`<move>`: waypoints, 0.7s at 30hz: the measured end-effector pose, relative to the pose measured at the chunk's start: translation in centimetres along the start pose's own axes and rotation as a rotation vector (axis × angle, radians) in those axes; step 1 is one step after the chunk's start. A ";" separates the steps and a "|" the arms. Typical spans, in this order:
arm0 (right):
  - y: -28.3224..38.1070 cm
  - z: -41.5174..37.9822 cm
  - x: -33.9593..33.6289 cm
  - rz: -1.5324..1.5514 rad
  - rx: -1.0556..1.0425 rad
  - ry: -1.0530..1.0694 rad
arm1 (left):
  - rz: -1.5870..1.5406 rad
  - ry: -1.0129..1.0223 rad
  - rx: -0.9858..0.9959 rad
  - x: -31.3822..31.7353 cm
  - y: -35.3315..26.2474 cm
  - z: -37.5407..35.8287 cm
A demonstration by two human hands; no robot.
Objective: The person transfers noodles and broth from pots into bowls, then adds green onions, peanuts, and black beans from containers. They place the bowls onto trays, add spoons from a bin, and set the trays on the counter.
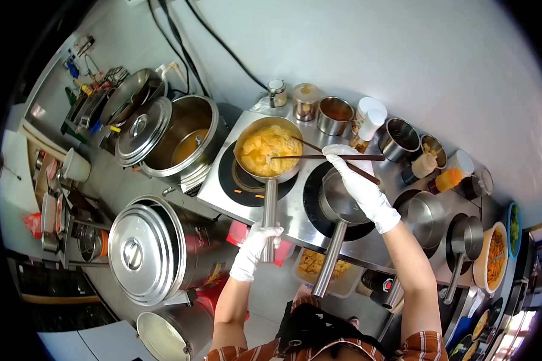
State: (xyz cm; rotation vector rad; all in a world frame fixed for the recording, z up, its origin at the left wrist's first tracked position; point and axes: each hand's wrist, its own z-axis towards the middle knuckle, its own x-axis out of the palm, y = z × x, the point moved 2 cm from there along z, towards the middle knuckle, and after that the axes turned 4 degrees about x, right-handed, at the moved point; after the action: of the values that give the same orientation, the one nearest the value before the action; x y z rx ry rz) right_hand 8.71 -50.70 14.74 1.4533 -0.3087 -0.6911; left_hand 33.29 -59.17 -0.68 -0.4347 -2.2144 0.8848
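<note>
My left hand (256, 240), in a white glove, is wrapped round the metal handle of a saucepan (271, 201) on the left hob. Yellow, egg-like food (262, 151) with some liquid fills the pan. My right hand (355, 180), also gloved, grips a pair of long dark chopsticks (313, 157). Their tips are in the yellow food, spread apart. Below my right hand, a second saucepan (341, 210) sits on the neighbouring hob, its handle pointing towards me.
Seasoning jars and metal pots (334, 117) line the back of the steel counter. Two large stockpots (180, 129) with lids stand left. Further pans (467, 237) occupy the right side. A plastic tub of orange-yellow pieces (319, 268) is below the counter edge.
</note>
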 end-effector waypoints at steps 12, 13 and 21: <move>11.3 -14.3 -12.3 -0.405 -0.476 -0.197 | 0.366 0.210 -0.004 10.4 -4.6 -8.4; 12.1 -16.2 -13.1 -0.469 -0.503 -0.240 | 0.407 0.232 -0.005 11.8 -4.6 -9.0; 11.5 -32.2 -19.1 -0.361 -0.424 -0.810 | 0.553 0.641 -0.191 21.9 -0.2 -12.4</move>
State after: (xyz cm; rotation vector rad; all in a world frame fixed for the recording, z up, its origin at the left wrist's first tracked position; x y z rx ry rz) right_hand 15.67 -13.85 25.99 0.7718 -0.4861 -1.5361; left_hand 26.83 -41.99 16.57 -1.2704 -1.5966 0.6664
